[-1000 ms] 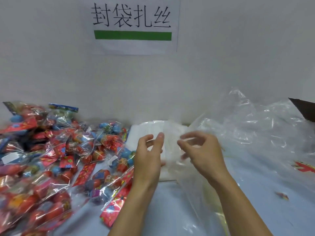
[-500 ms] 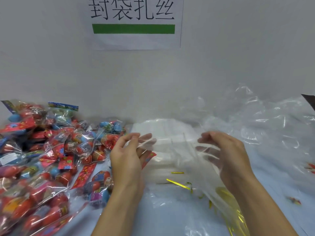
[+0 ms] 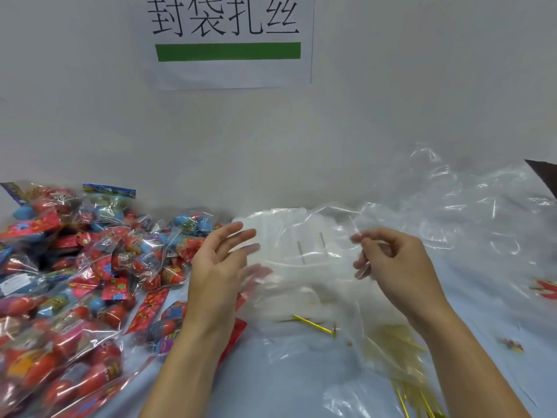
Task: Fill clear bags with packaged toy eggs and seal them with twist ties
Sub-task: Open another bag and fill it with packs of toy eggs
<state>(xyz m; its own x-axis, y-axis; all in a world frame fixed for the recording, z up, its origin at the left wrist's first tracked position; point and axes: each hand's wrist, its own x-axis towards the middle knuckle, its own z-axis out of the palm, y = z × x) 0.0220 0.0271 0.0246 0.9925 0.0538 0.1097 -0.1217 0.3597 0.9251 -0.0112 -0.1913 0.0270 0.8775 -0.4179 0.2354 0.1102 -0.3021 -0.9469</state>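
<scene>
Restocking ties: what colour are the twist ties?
Gold twist ties, clearest in the head view.

The clear bag (image 3: 304, 267) held up between the hands is thin, glossy plastic film, creased and catching white glare. The right hand (image 3: 394, 267) pinches its edge; the left hand (image 3: 217, 270) lies flat against the film. The stack of bags (image 3: 271, 220) behind looks milky and smooth. The large plastic sheet (image 3: 470, 212) on the right is crinkled and shiny. The toy egg packs (image 3: 90, 267) are in glossy cellophane; the eggs inside look like smooth plastic. The twist ties (image 3: 312, 323) have a metallic gold sheen. The sign (image 3: 229, 73) is matt paper on a matt wall (image 3: 422, 86)
</scene>
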